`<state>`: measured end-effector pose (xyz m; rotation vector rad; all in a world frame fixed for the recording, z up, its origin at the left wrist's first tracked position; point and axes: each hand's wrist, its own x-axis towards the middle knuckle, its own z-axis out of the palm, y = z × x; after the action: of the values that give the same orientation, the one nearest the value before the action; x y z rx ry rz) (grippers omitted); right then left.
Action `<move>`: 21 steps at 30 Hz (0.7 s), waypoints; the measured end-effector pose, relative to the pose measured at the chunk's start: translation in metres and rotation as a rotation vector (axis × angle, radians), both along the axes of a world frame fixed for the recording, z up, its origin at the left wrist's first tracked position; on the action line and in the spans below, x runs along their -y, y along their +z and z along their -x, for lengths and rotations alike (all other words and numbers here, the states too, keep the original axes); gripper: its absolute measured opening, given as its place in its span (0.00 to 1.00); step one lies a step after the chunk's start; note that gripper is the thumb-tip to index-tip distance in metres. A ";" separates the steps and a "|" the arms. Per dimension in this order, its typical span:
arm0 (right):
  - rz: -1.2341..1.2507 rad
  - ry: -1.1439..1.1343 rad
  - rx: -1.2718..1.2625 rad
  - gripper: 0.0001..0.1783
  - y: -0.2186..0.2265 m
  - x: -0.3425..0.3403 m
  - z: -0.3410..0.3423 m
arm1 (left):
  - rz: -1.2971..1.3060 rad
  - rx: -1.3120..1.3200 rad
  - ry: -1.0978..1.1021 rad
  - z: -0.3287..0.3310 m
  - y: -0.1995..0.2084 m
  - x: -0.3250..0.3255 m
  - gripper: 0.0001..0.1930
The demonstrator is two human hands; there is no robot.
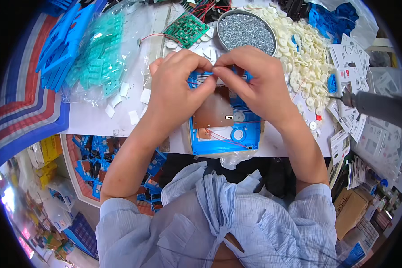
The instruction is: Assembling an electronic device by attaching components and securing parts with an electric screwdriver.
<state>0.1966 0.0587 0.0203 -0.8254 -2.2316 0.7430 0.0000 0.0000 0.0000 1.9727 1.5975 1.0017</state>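
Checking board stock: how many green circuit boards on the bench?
1: the green circuit board lies at the top of the table, left of the round tin of screws. Others may be hidden under the clutter.

Casing (250, 134): bright blue, white patch at lower left. Board (213, 109) on casing: brown, copper-toned. Wires (225, 138): red, thin. Second board (186, 29): green with pale track pattern. Dish (246, 29): grey metal, filled with silvery screws. Discs (306, 53): cream. Bagged parts (100, 53): teal, in clear plastic. Trays (60, 42): blue. Table (94, 118): white. Shirt (236, 223): pale blue, fine stripes. Screwdriver (375, 105): grey. Cards (348, 56): white with grey print, red spots.
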 end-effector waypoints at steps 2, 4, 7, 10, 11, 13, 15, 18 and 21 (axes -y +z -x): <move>-0.029 0.079 -0.066 0.09 -0.004 -0.005 -0.005 | 0.031 0.205 -0.052 0.004 -0.003 -0.001 0.07; -0.050 0.112 -0.140 0.09 -0.009 -0.005 -0.004 | 0.046 0.247 -0.135 0.009 -0.007 -0.001 0.07; -0.062 0.110 -0.173 0.11 -0.012 -0.004 -0.006 | 0.018 0.206 -0.153 0.011 -0.008 0.001 0.05; 0.036 0.073 -0.086 0.15 -0.003 0.009 -0.010 | -0.107 0.061 -0.112 0.011 -0.007 0.006 0.04; 0.085 0.060 -0.043 0.17 0.002 0.015 -0.012 | -0.160 0.003 -0.096 0.011 -0.008 0.007 0.04; 0.128 0.105 0.011 0.24 0.004 0.020 -0.017 | -0.221 -0.032 -0.109 0.010 -0.010 0.007 0.04; 0.138 0.146 0.013 0.26 0.001 0.021 -0.020 | -0.286 -0.076 -0.139 0.010 -0.010 0.008 0.04; 0.109 0.160 0.067 0.27 0.008 0.015 -0.019 | -0.355 -0.147 -0.187 0.011 -0.009 0.010 0.06; 0.139 0.049 -0.032 0.28 0.014 0.004 -0.023 | -0.336 -0.180 -0.181 0.010 -0.004 0.012 0.06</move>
<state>0.2193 0.0546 0.0346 -0.8211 -2.1985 0.9365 -0.0099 -0.0121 -0.0044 2.4452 1.3750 1.1038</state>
